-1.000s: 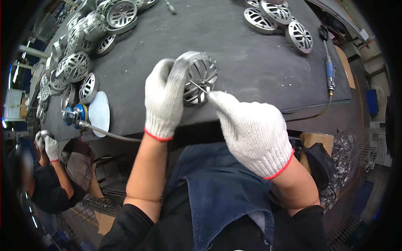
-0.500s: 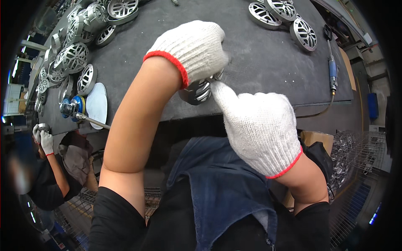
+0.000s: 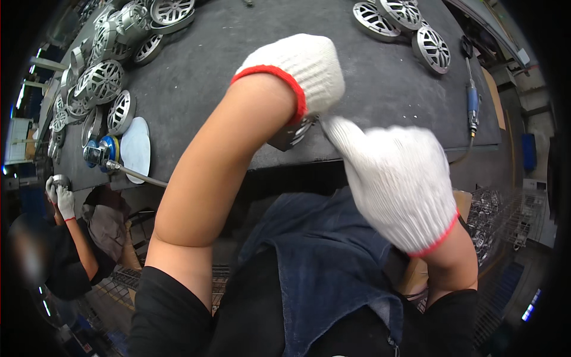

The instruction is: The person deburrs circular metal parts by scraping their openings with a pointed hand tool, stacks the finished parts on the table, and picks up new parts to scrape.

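Observation:
At the table's near edge a round, spoked metal wheel part (image 3: 288,138) is partly hidden under my left hand (image 3: 306,71). That hand wears a white knit glove with a red cuff and is closed over the part, its fingertips out of sight. My right hand (image 3: 398,178), gloved the same way, is closed in front and to the right. Its thumb side reaches up to the part's right side. Whatever its curled fingers hold is hidden from me.
Many similar wheel parts (image 3: 101,81) are heaped at the left, several more (image 3: 430,50) at the far right. A blue sander (image 3: 106,152) lies beside pale discs (image 3: 136,149). A blue air tool (image 3: 473,107) rests along the right side. Another person (image 3: 74,256) works at the left.
Both my hands have shifted to the right, and the wheel part under my left hand has moved right with it. My right hand's position beside the part is much the same.

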